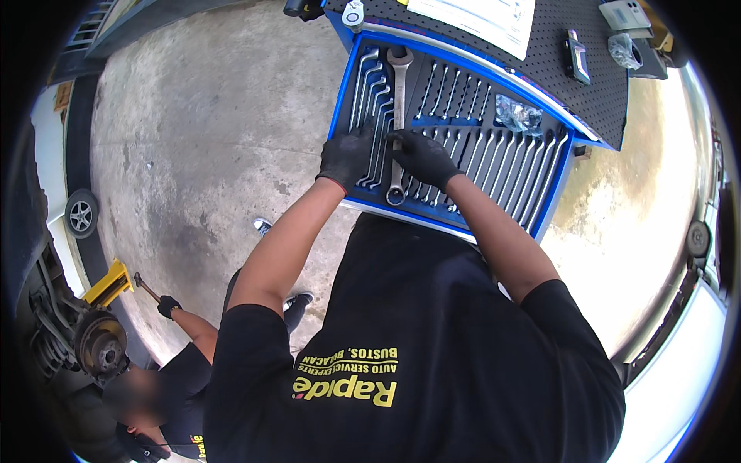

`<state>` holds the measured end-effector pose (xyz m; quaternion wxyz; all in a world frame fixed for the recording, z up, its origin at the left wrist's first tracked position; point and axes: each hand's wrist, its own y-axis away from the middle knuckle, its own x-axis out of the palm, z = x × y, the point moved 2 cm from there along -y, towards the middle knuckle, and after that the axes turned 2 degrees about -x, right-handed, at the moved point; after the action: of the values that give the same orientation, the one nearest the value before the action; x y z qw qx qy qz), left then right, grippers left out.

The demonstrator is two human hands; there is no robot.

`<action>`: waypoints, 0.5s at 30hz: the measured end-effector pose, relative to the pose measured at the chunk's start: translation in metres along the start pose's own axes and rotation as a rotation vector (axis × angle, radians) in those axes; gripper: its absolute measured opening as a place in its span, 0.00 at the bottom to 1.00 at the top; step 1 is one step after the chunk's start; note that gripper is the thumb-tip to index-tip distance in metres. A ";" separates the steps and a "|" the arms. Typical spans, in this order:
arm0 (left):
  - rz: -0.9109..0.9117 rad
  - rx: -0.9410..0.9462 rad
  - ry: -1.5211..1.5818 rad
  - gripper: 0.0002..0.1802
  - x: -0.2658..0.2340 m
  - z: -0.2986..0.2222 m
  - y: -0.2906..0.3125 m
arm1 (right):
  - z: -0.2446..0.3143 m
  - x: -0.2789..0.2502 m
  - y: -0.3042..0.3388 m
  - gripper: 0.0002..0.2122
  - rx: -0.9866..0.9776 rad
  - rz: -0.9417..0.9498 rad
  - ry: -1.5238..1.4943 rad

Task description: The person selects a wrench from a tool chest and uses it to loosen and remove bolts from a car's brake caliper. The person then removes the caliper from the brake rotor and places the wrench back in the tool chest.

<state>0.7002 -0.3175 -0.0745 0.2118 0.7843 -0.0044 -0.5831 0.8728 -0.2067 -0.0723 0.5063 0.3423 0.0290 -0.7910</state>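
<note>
An open blue tool drawer (336,116) lies in front of me, with wrenches set in dark foam. My left hand (346,159), in a black glove, rests over the offset ring wrenches (369,81) at the drawer's left side. Its fingers reach forward and blend into the dark foam; they look open. A large combination wrench (399,104) lies lengthwise on top of the tray, its open jaw at the far end and its ring near me. My gloved right hand (424,157) has its fingers bent over the shaft of this wrench, closed on it.
Combination wrenches (505,166) fill the drawer's right side, with smaller ones (451,91) behind and a clear plastic bag (517,114). Papers (471,19) and a ratchet (353,15) lie on the cart top. At lower left, a co-worker's gloved hand (167,306) holds a hammer near a brake disc (102,343).
</note>
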 end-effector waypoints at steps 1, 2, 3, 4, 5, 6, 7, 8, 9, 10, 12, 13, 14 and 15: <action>0.059 -0.014 -0.049 0.39 0.000 -0.001 -0.002 | -0.004 -0.001 0.001 0.17 -0.001 -0.011 -0.072; 0.099 -0.020 -0.094 0.38 -0.001 -0.003 -0.003 | -0.008 -0.003 0.002 0.17 0.008 -0.010 -0.142; 0.082 -0.009 -0.082 0.38 -0.004 -0.004 -0.003 | -0.013 -0.006 0.004 0.17 0.035 -0.003 -0.212; 0.051 0.007 -0.065 0.38 -0.006 -0.006 -0.002 | -0.020 -0.010 0.008 0.17 0.091 -0.015 -0.389; 0.025 0.024 -0.063 0.38 -0.007 -0.008 0.000 | -0.027 -0.014 0.012 0.17 0.162 -0.021 -0.566; 0.015 -0.002 0.014 0.37 -0.008 -0.008 0.002 | -0.034 -0.018 0.017 0.17 0.237 -0.045 -0.734; 0.017 -0.025 0.078 0.36 -0.008 -0.008 0.006 | -0.041 -0.023 0.024 0.17 0.262 -0.052 -0.794; -0.010 -0.034 0.139 0.36 -0.008 -0.007 0.009 | -0.047 -0.027 0.032 0.17 0.293 -0.081 -0.845; -0.039 -0.011 0.205 0.36 -0.008 -0.007 0.014 | -0.054 -0.032 0.042 0.17 0.325 -0.113 -0.895; -0.097 0.022 0.268 0.35 -0.009 -0.004 0.020 | -0.061 -0.036 0.051 0.17 0.366 -0.134 -0.827; -0.041 -0.049 0.459 0.30 -0.008 0.005 0.035 | -0.073 -0.043 0.073 0.16 0.447 -0.178 -0.863; 0.017 -0.086 0.544 0.27 -0.008 0.010 0.045 | -0.078 -0.046 0.083 0.16 0.478 -0.197 -0.879; 0.092 -0.125 0.628 0.24 -0.008 0.016 0.055 | -0.083 -0.048 0.094 0.15 0.553 -0.221 -0.860; 0.170 -0.141 0.753 0.21 -0.008 0.023 0.067 | -0.086 -0.050 0.102 0.15 0.545 -0.237 -0.863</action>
<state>0.6931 -0.3839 -0.0495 0.2993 0.9238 0.0486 -0.2339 1.0137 -0.1834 -0.0789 0.2718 0.0992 -0.3506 -0.8907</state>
